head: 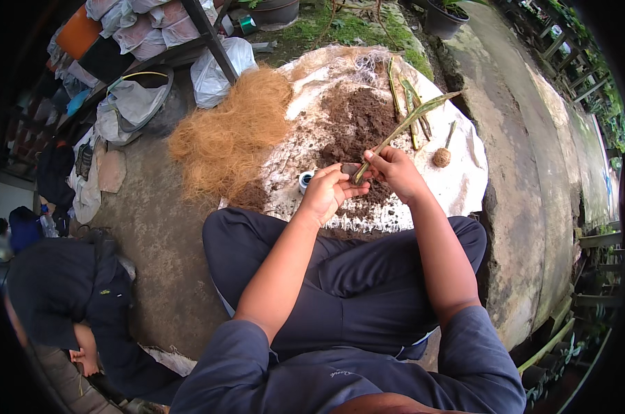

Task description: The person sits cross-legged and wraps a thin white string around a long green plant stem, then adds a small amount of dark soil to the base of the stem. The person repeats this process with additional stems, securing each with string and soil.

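Note:
My left hand [327,190] holds a dark lump of soil [350,169] in its fingers, at the base of a long green leaf cutting [414,115]. Between thumb and fingers, my right hand [394,169] grips that leaf low on its length. Both hands are over a white woven sack [459,178] spread on the ground. Loose brown soil [356,121] is heaped on the sack beyond my hands. A small white-rimmed spool or container [305,179] stands beside my left hand. More long leaves [410,106] lie at the upper right, near a fibre-wrapped ball with a short leaf [441,157].
Orange-brown coconut fibre [235,129] is piled at the sack's left. A white plastic bag [222,70] stands behind it by a rack post. At lower left sits another person in dark clothing [64,290]. Potted plants [445,19] stand at the top, beside a concrete strip [519,155].

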`<state>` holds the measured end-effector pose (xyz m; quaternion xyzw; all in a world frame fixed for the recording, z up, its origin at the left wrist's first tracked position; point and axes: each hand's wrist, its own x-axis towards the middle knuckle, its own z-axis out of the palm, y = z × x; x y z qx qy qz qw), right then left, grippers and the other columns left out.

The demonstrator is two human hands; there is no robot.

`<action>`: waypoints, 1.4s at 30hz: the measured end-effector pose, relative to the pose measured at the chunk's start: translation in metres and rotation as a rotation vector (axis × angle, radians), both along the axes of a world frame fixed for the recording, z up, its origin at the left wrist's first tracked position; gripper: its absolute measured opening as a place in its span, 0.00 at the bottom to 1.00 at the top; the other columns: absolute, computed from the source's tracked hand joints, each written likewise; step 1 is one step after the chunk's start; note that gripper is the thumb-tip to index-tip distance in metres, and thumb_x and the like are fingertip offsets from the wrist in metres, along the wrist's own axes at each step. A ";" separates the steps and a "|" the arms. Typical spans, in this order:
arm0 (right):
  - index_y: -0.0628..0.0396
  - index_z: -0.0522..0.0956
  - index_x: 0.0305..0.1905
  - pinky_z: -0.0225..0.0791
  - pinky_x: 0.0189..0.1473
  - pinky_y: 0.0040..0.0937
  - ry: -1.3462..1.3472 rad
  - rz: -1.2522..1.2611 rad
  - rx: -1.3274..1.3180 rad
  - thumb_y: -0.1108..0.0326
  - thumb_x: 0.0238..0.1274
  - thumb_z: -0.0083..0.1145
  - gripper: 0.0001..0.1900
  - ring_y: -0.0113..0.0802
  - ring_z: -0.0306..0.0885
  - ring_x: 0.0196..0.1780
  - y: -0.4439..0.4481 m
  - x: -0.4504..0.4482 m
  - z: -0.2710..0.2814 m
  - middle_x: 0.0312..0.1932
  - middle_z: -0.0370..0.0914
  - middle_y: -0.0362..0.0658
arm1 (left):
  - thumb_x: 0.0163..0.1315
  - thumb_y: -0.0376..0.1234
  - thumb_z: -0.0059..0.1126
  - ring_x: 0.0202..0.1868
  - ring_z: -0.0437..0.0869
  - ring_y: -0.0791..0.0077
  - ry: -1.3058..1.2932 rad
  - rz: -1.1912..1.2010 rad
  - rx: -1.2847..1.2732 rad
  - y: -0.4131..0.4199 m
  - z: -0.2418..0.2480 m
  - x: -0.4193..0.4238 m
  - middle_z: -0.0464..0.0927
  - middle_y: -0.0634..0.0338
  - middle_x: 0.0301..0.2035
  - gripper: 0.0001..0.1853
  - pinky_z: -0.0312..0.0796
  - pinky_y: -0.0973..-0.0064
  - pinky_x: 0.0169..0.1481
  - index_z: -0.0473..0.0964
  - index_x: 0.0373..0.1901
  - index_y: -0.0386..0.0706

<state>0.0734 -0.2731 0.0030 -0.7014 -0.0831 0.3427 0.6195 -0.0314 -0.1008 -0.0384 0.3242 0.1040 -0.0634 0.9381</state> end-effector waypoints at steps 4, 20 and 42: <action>0.61 0.81 0.48 0.74 0.47 0.27 -0.020 -0.008 -0.015 0.54 0.77 0.64 0.18 0.27 0.83 0.42 0.004 0.003 -0.009 0.39 0.86 0.42 | 0.75 0.29 0.43 0.54 0.87 0.41 -0.027 0.005 -0.043 0.002 -0.007 0.000 0.81 0.29 0.54 0.20 0.79 0.49 0.65 0.71 0.60 0.21; 0.57 0.78 0.42 0.60 0.33 0.25 -0.075 -0.265 0.100 0.55 0.81 0.58 0.16 0.20 0.65 0.30 -0.005 0.016 -0.025 0.26 0.72 0.33 | 0.79 0.26 0.50 0.57 0.87 0.49 -0.034 0.039 0.127 -0.006 -0.021 0.007 0.81 0.39 0.56 0.16 0.81 0.58 0.67 0.71 0.63 0.26; 0.62 0.83 0.46 0.73 0.45 0.31 -0.213 0.019 -0.037 0.60 0.78 0.61 0.14 0.27 0.79 0.38 -0.005 0.005 -0.027 0.34 0.84 0.41 | 0.80 0.25 0.43 0.65 0.81 0.50 -0.102 -0.039 -0.002 -0.008 -0.014 0.006 0.78 0.41 0.62 0.19 0.69 0.50 0.79 0.66 0.67 0.22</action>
